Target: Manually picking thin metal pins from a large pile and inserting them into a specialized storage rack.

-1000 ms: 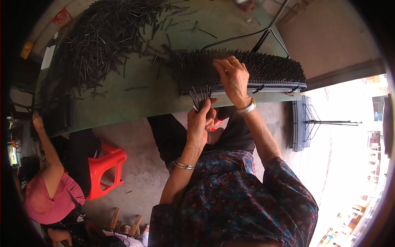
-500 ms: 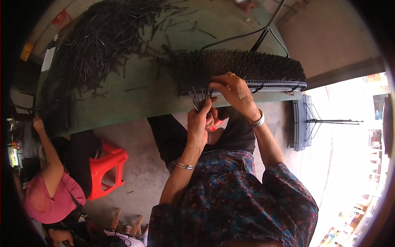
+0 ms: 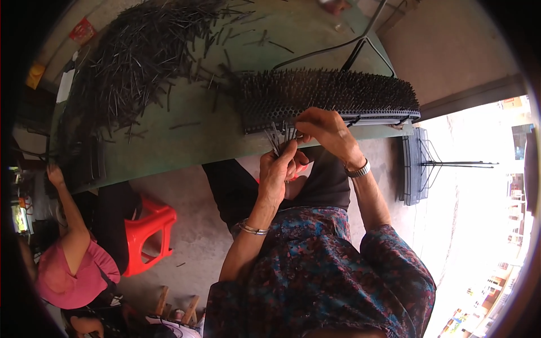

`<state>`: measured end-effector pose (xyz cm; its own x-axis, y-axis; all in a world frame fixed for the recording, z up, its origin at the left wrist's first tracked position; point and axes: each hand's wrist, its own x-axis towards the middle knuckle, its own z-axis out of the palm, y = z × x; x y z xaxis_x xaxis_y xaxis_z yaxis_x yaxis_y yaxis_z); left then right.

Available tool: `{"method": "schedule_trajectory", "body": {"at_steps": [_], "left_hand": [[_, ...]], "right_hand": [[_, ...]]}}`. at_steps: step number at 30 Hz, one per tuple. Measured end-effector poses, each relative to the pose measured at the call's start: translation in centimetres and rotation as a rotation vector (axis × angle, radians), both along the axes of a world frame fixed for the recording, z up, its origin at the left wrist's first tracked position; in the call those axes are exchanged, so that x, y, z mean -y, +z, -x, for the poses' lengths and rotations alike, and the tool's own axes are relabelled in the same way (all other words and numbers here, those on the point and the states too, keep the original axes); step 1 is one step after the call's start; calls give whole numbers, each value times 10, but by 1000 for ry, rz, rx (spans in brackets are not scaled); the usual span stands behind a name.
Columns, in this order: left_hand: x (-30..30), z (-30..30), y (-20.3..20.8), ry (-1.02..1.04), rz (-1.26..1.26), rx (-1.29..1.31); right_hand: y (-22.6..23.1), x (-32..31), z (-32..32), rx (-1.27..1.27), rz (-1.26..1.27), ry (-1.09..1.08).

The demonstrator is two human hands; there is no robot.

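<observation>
Just off the table's near edge, my left hand (image 3: 275, 173) is closed around a small bundle of thin dark strips (image 3: 274, 138), whose ends fan out above the thumb. Its lower part is hidden in the fist. My right hand (image 3: 328, 134) comes in from the right with thumb and forefinger pinched together beside the bundle's tips. What those fingertips hold, if anything, is too small to tell. Right behind it, on the table, lies a long curved black perforated panel (image 3: 332, 93), densely set with short upright black strips.
A large heap of loose black strips (image 3: 141, 53) covers the left of the green table (image 3: 186, 143), with stray pieces scattered around. Grey metal rods (image 3: 360, 42) stand behind the panel. A red stool (image 3: 151, 236) and a co-worker in pink (image 3: 73, 270) are at left; a grey rack (image 3: 415, 166) stands right.
My right hand has drawn back from the panel's near edge, slightly down and right, to the bundle's tips. The left hand has shifted a little right, still holding the strips.
</observation>
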<state>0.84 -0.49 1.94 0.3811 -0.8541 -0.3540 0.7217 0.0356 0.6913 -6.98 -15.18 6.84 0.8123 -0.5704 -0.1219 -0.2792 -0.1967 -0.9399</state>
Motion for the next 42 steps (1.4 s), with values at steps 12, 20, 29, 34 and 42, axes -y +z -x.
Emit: {"method": "schedule_trajectory", "body": {"at_steps": [12,20,29,34,42], "left_hand": [[16,-11,0,42,-77,38],[13,-9,-11,60,-103,-58],[5,-3,-12,62,-81,-80],[1,-2,-10,61,-75,-78],[1,0,-9,95,-69,-131]], "right_hand": [[0,1,-11,238,525,-437],[-2,5,-7,201,535,-412],[3,16,-9,174,588,-288],[-3,20,-11,165,549,-267],[-15,18,-27,70,866,-246]]}}
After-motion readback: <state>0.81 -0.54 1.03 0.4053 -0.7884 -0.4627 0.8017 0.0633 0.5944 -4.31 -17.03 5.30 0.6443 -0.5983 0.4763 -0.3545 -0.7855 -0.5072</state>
